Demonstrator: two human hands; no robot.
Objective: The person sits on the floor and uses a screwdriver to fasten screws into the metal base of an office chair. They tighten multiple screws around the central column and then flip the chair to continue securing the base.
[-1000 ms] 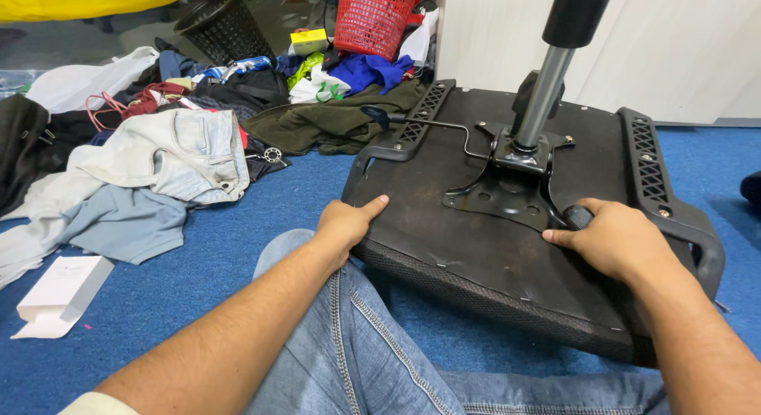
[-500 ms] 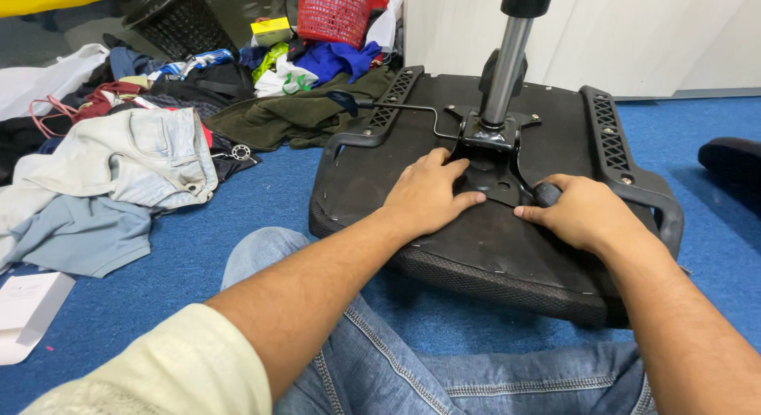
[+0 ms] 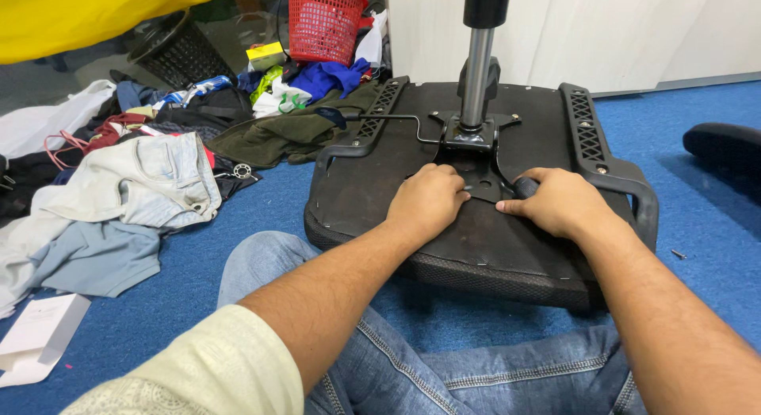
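The upturned seat [image 3: 380,193] lies on the blue floor [image 3: 158,320], its plate [image 3: 476,173] between both hands. Left hand [image 3: 428,201] rests curled, fingers [image 3: 448,185] together on the plate; right hand [image 3: 563,202] grips a black knob [image 3: 525,187]. Clothes [image 3: 135,185] lie left of them.

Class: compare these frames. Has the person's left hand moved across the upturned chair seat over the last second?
Yes. The left hand slid from the chair seat's left edge inward to the metal plate below the post.
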